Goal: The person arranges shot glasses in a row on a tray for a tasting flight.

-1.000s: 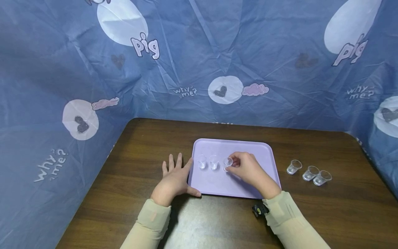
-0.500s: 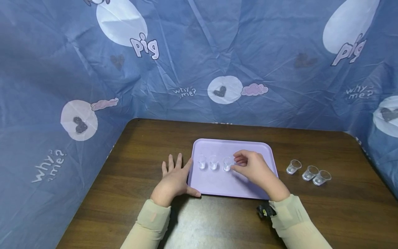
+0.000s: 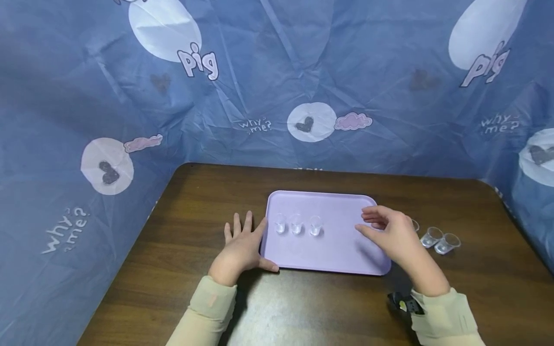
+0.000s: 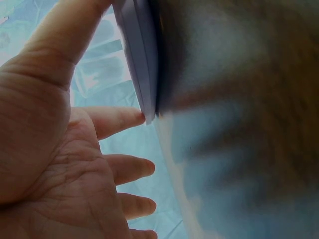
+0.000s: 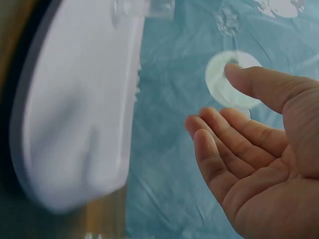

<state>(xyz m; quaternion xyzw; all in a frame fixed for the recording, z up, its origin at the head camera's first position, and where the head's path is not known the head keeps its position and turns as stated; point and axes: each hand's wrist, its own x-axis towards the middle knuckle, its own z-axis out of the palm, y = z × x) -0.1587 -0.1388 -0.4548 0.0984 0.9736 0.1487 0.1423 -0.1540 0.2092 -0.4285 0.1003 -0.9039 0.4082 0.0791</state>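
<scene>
A lilac tray (image 3: pixel 342 257) lies on the table with three small clear plastic cups in a row on its left half: a left cup (image 3: pixel 280 224), a middle cup (image 3: pixel 296 224) and a right cup (image 3: pixel 315 226). My left hand (image 3: pixel 239 252) is spread flat at the tray's left side, its thumb and index finger touching the rim, as the left wrist view also shows along the tray edge (image 4: pixel 137 55). Above the tray's right end hovers my right hand (image 3: pixel 391 235), fingers loosely bent, thumb apart, nothing between them. In the right wrist view its palm (image 5: pixel 264 199) faces the camera.
Right of the tray stand more clear cups on the brown wooden table (image 3: pixel 329 307): a near pair, one cup (image 3: pixel 431 237) beside another cup (image 3: pixel 447 244), and a third cup (image 3: pixel 415 225) mostly hidden behind my right hand. A blue printed cloth (image 3: pixel 242 96) hangs behind the table.
My right hand has let go of the right cup on the tray and moved right, toward the cups beside the tray. My left hand has stayed at the tray's left edge.
</scene>
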